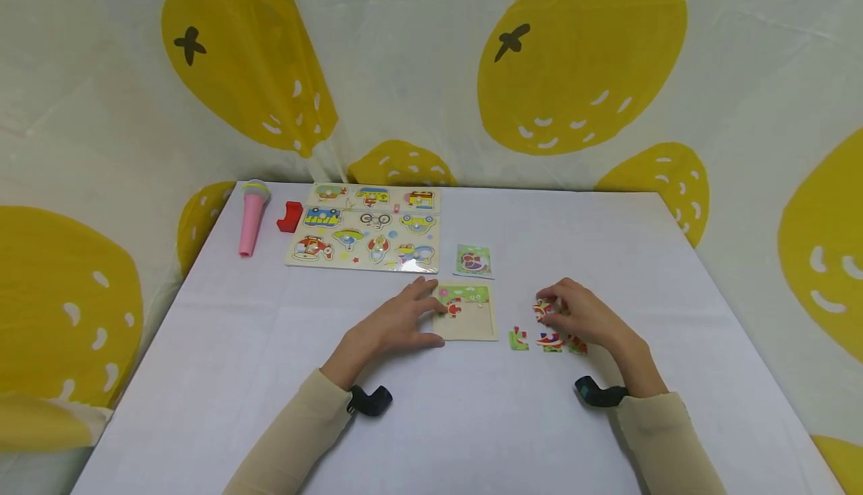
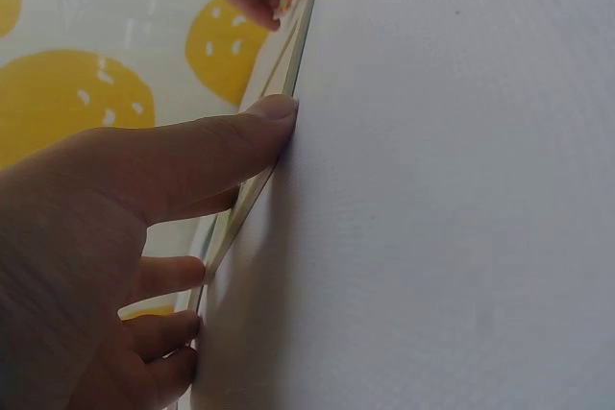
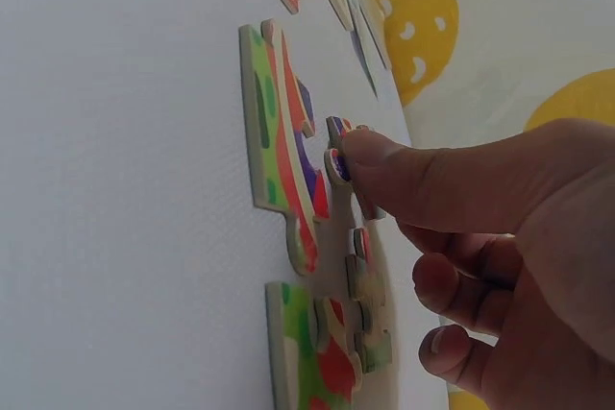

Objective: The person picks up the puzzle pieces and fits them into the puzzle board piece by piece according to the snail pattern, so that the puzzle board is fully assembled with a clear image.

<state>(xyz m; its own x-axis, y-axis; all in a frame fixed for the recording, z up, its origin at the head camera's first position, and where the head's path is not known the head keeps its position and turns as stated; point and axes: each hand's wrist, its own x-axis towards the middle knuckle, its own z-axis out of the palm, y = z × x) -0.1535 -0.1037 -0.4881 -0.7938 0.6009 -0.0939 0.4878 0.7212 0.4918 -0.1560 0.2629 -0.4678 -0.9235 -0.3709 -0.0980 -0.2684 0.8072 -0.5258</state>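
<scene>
My left hand (image 1: 404,323) rests with spread fingers at the left edge of a small wooden puzzle board (image 1: 476,326); its thumb (image 2: 274,110) touches the near edge. A green strip and a red piece (image 1: 455,309) fill the board's upper part, while its lower part shows bare wood. To the right, my right hand (image 1: 585,317) pinches a jigsaw piece (image 3: 338,166) between thumb and fingers. Beside and below that hand lie several loose pieces, among them a green-and-red corner (image 1: 518,340) and one with red and purple stripes (image 3: 282,127).
A small picture card (image 1: 474,260) lies behind the board. Farther left are a big vehicle peg puzzle (image 1: 364,251), a red block (image 1: 289,217) and a pink toy microphone (image 1: 251,222). A patterned curtain (image 1: 411,68) hangs along the table's back edge.
</scene>
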